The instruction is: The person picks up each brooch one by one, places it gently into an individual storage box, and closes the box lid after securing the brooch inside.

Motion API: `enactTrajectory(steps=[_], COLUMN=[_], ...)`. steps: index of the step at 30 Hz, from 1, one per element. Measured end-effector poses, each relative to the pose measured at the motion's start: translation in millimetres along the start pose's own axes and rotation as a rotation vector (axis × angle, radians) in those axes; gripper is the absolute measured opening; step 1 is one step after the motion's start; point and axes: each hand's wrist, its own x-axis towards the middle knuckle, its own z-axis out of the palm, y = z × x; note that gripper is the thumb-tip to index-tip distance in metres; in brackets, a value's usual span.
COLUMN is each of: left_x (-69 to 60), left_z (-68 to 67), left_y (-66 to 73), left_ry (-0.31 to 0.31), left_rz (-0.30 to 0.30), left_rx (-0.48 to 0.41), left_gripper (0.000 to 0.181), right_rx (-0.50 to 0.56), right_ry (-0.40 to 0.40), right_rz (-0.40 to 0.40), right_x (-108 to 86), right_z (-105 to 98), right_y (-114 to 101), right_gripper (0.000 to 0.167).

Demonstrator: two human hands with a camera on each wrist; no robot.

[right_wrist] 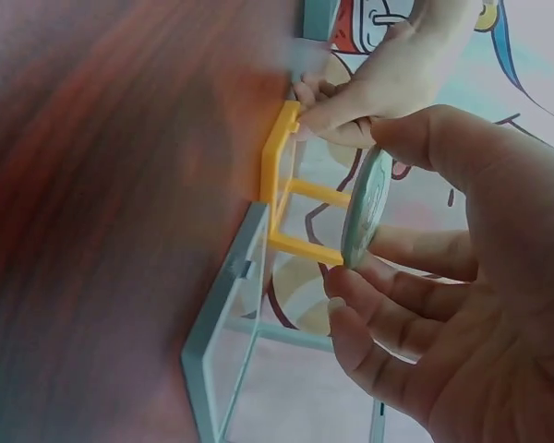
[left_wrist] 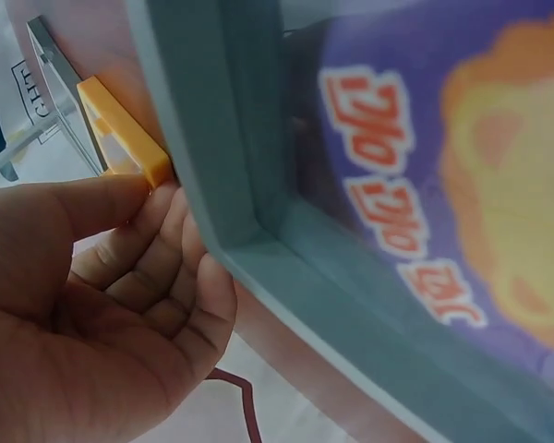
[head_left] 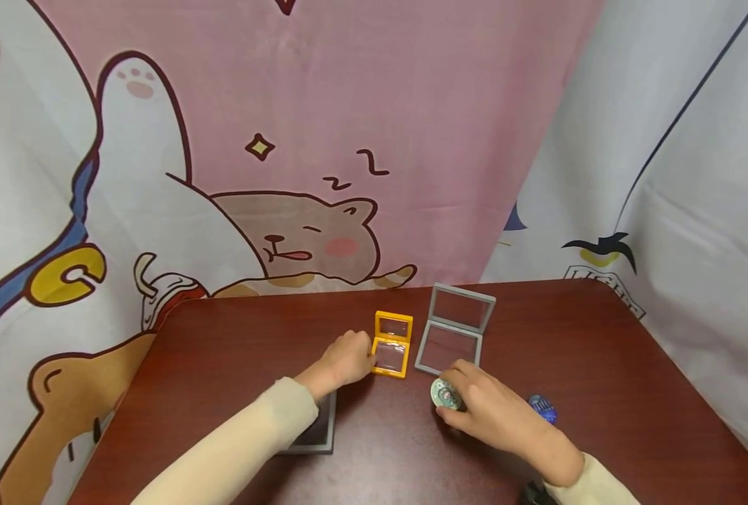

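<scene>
My right hand (head_left: 490, 407) pinches a round green-and-white badge (head_left: 445, 394) by its rim, thumb on one side and fingers on the other. In the right wrist view the badge (right_wrist: 367, 205) is held on edge above the table. My left hand (head_left: 347, 359) pinches the left edge of a small yellow display case (head_left: 406, 359), whose lid stands raised. Up close in the left wrist view, thumb and index finger meet at a corner of the yellow case (left_wrist: 120, 129). A larger grey case (head_left: 421, 356) stands open beside it, just beyond my right hand.
Under my left forearm lies another grey case (head_left: 331, 428); in the left wrist view a purple piece with an orange lion-like figure (left_wrist: 508, 185) shows inside it. A blue badge (head_left: 542, 408) lies behind my right wrist. A cartoon-printed curtain (head_left: 411, 105) hangs past the table's far edge.
</scene>
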Motion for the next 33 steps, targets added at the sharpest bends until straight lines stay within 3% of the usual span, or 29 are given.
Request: enactTrajectory(steps=[2,3,9,11,14,17,19,21,26,29,33], left_x=[-5.3,-3.7,-12.5,-19.2,-15.0,-3.5,0.0,-5.5,-35.0,-41.0,-42.8], left_z=[-5.2,0.3,2.1,-2.9,8.0,28.9,35.7,32.4,-0.6,-4.0,-1.8], left_y=[6.2,0.3,3.3,9.7,-1.6,-20.6,-25.9,-21.4,13.4,20.5,19.6], left_ry=[-0.010,0.010,-0.011,-0.029,-0.008,0.017,0.004,-0.003,-0.040,-0.049,-0.045], left_rz=[-0.021,0.006,0.021,0.013,0.064,0.115,0.114,0.120,0.105,0.114,0.124], left_rx=[0.003,0.006,-0.015,-0.021,0.008,0.044,0.056,0.050,0.009,0.034,0.019], left_gripper=[0.047,0.046,0.034,0.032,0.031,0.029,0.027,0.029,0.043,0.051,0.054], right_rx=[-0.016,-0.026,-0.069,-0.074,-0.073,-0.075,-0.077,-0.076,-0.078,-0.081,-0.059], right_ry=[0.018,0.031,0.096,0.104,0.103,0.112,0.121,0.124,0.117,0.117,0.102], right_rz=[-0.013,-0.020,-0.025,-0.021,-0.012,-0.015,-0.026,-0.032,-0.023,-0.013,-0.017], right_x=[2.6,4.3,14.9,18.6,23.5,27.2,29.2,31.0,35.9,39.1,45.0], right_z=[-1,-1,-4,-6,-7,-6,-5,-4,-1,1,8], right_y=[0,0,-3,-5,-7,-9,-9,-9,-9,-9,-10], right_gripper=[0.037,0.038,0.043,0.043,0.043,0.043,0.044,0.044,0.046,0.047,0.045])
